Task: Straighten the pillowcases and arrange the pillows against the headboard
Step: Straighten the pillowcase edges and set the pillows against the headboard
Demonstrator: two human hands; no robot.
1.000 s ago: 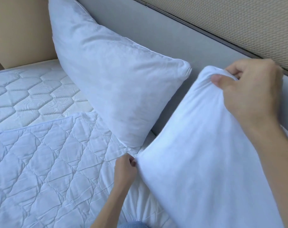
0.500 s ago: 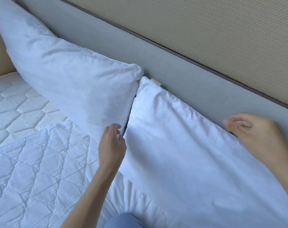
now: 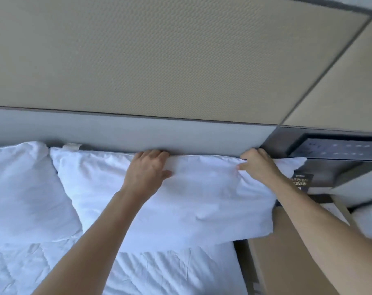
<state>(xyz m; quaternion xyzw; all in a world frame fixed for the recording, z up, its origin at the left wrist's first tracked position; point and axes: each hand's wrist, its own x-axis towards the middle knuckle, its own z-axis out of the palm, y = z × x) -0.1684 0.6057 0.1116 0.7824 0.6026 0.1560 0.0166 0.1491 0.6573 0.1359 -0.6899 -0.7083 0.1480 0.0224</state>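
Note:
Two white pillows lean against the grey headboard (image 3: 181, 133). The left pillow (image 3: 21, 188) stands at the frame's left edge, touching the right pillow (image 3: 191, 205), which wears a white pillowcase. My left hand (image 3: 148, 170) grips the top edge of the right pillow near its middle, fingers over the back and thumb on the front. My right hand (image 3: 258, 163) pinches the pillowcase fabric at the top edge near the right corner. A small tag (image 3: 71, 146) sticks up at that pillow's top left corner.
A white quilted mattress pad (image 3: 138, 273) covers the bed below the pillows. At the right, a dark bedside switch panel (image 3: 334, 149) is set beside the headboard, above a brown nightstand top (image 3: 287, 258). The beige textured wall (image 3: 159, 56) rises above the headboard.
My view has swung right and up. Both hands have moved up to the right pillow's top edge and closed on it; the left hand left the gap between the pillows.

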